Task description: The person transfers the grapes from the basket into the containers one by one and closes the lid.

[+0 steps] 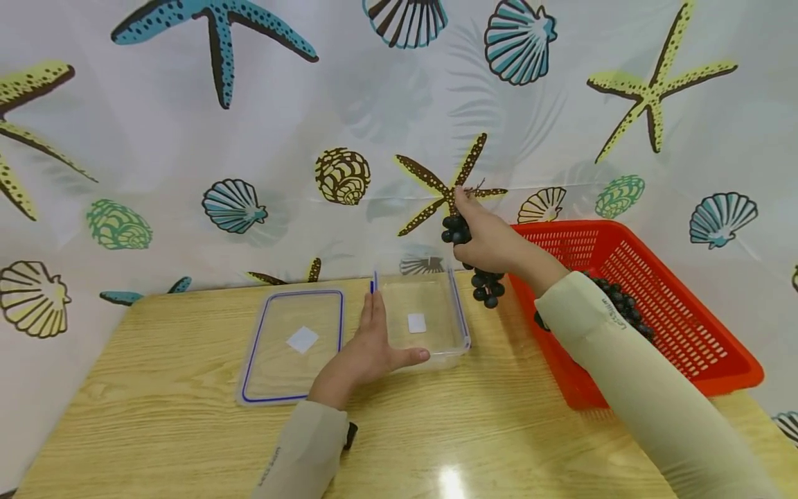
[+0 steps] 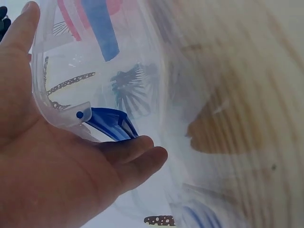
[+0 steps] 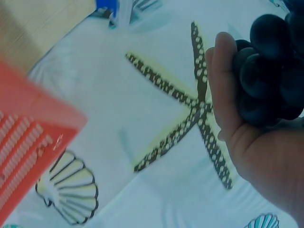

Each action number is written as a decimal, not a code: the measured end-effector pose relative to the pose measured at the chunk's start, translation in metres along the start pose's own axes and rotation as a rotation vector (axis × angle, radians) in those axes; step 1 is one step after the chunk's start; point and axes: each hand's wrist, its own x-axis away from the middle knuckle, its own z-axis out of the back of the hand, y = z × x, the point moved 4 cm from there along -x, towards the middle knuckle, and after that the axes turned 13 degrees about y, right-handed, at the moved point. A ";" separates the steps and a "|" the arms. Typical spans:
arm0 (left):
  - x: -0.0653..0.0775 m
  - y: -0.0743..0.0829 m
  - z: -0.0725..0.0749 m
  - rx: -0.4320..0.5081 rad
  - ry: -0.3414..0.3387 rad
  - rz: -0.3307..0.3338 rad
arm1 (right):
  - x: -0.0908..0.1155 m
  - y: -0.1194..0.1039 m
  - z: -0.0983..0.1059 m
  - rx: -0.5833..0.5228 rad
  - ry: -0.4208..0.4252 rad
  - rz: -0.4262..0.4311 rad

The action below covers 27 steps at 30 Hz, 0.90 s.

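A bunch of dark grapes hangs from my right hand, which grips it by the stem end above the table's back edge. In the right wrist view, round grapes press against the fingers. My left hand rests along the left side of a clear plastic container, fingers straight and thumb stretched out across its near side. Close up in the left wrist view, the fingertips lie by the container's blue clip. Inside the container only a white square label shows on its bottom.
A clear lid with a blue seal lies flat left of the container. To the right stands a red slotted basket holding more dark grapes, partly hidden by my right sleeve. A patterned cloth hangs behind the wooden table.
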 end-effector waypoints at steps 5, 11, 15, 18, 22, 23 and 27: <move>0.001 -0.001 0.001 -0.001 0.008 0.008 | -0.007 -0.010 -0.020 0.016 -0.028 0.003; 0.001 0.000 0.000 -0.022 0.019 0.011 | -0.012 -0.017 -0.041 0.012 -0.043 -0.006; 0.002 0.000 0.001 -0.024 0.030 0.024 | -0.016 -0.018 -0.055 -0.013 -0.052 -0.014; 0.004 0.000 0.001 -0.013 0.028 0.039 | -0.019 -0.018 -0.066 -0.035 -0.059 -0.037; 0.006 0.001 0.001 0.003 0.024 0.051 | -0.022 -0.018 -0.081 -0.053 -0.065 -0.062; 0.006 0.001 0.002 0.006 0.025 0.052 | -0.023 -0.019 -0.084 -0.050 -0.069 -0.062; 0.007 0.001 0.003 0.007 0.031 0.060 | -0.027 -0.021 -0.098 -0.049 -0.084 -0.066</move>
